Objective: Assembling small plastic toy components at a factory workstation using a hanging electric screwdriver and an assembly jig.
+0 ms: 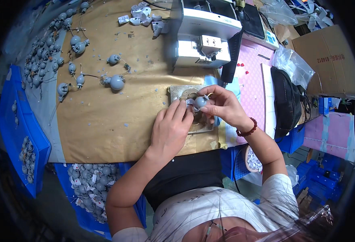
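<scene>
At the right edge of the frame stands a brown cardboard box with red print on its side, and a clear crumpled plastic bag lies just beside it. The worktop is covered with brown paper. In the middle of the frame both hands meet above a square metal plate. The right hand pinches a small round grey plastic ball part between its fingertips. The left hand is narrowly closed, its fingertips touching the white piece at the same part. Many similar grey balls lie at the upper left, and more fill a blue bin at the lower left.
</scene>
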`<state>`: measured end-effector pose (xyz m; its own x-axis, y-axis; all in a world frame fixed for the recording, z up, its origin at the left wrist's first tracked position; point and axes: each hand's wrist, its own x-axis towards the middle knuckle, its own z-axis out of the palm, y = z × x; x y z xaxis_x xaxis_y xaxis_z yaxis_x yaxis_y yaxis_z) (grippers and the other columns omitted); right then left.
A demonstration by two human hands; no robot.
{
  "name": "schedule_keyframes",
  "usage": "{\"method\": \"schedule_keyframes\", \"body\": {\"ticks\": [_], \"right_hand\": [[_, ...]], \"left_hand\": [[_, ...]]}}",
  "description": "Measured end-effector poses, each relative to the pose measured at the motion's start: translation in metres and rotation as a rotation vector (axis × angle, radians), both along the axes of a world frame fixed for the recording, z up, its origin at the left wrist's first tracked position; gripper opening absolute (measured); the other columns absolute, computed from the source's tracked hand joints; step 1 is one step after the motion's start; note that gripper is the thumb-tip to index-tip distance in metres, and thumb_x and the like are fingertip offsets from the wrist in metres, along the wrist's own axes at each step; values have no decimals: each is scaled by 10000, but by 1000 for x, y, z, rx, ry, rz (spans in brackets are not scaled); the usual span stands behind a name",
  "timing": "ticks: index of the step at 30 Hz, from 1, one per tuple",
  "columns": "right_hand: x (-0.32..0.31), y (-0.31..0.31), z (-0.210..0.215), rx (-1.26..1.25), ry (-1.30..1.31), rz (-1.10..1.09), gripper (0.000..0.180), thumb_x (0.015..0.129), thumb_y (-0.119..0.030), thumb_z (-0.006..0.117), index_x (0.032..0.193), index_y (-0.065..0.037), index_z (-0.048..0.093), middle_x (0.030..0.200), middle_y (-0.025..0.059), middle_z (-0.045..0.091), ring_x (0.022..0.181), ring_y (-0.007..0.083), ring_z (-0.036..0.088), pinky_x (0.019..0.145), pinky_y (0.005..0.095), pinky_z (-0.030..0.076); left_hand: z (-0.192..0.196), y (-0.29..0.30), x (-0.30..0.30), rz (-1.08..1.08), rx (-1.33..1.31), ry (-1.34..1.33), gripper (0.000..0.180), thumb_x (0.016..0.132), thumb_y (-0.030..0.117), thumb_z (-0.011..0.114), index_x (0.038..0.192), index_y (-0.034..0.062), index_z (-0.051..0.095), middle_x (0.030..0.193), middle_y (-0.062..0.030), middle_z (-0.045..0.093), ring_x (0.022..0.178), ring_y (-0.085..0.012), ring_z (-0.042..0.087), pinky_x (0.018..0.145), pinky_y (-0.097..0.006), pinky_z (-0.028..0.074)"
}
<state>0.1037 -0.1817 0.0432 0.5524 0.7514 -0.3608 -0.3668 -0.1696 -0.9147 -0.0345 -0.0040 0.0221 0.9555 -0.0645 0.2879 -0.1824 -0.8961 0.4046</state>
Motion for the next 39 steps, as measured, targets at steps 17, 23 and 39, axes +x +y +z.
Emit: {"method": "schedule_keyframes", "body": {"ticks": [17,23,39], "right_hand": [[4,19,-11,-365,-864,54,442,803,-354,834,933,27,651,808,167,652,709,317,657,639,385,516],[-2,13,-22,-387,-1007,31,530,825,-372,810,1148,-27,571,813,131,642,708,304,655,635,394,519],[76,2,-5,-112,-1469,-684,473,913,-93,684,1341,16,512,1202,141,597,1012,234,591,889,352,475]], "left_hand": [[-4,2,1,3,-32,-38,350,784,72,732,1133,68,697,1214,-118,656,1192,-274,606,912,-394,490],[-2,1,1,11,-29,-32,342,787,76,730,1128,76,701,1202,-113,659,1194,-269,608,901,-397,490],[26,-4,38,114,-58,146,321,764,121,760,1061,95,640,963,-53,627,987,-268,595,798,-410,478]]}}
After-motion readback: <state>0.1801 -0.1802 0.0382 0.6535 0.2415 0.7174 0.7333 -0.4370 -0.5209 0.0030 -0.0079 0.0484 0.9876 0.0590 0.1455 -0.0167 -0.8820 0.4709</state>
